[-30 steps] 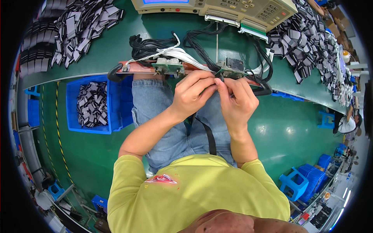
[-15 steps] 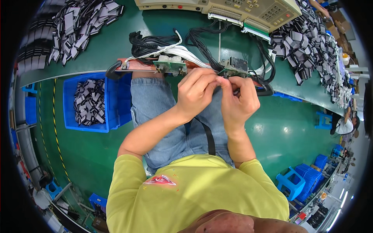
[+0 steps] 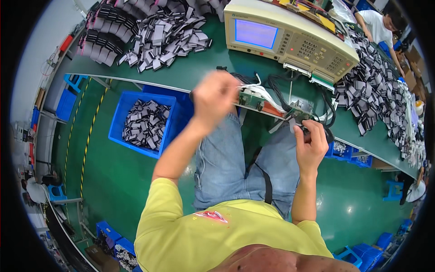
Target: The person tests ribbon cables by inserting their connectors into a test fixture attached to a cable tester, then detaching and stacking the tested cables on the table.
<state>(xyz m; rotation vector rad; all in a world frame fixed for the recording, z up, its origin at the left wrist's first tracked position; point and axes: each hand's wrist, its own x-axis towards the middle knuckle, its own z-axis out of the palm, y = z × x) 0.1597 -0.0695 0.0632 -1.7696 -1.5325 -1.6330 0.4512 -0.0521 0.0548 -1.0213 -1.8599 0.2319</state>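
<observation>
My left hand [image 3: 214, 100] is smeared by motion, raised left of a small green circuit board [image 3: 252, 100] with white wires; its fingers cannot be read. Close to a second circuit board [image 3: 301, 111], my right hand [image 3: 312, 141] has its fingers curled, thumb and forefinger near each other. What lies between those fingertips is hidden. Beside the right thumb, a short grey ribbon cable [image 3: 292, 124] bends down from that second board. Black and white wires [image 3: 274, 97] run between the boards.
A beige bench tester [image 3: 290, 38] with a lit screen stands behind the boards. Ribbon cables are heaped on the green table at left [image 3: 165, 38] and right [image 3: 362, 86]. A blue bin [image 3: 118, 119] of ribbon cables sits left of my legs. Another person [image 3: 378, 27] is at far right.
My left hand has left the right hand and moved leftward. The right hand stays by the second board. The whole view has shifted, showing more of the tester and table.
</observation>
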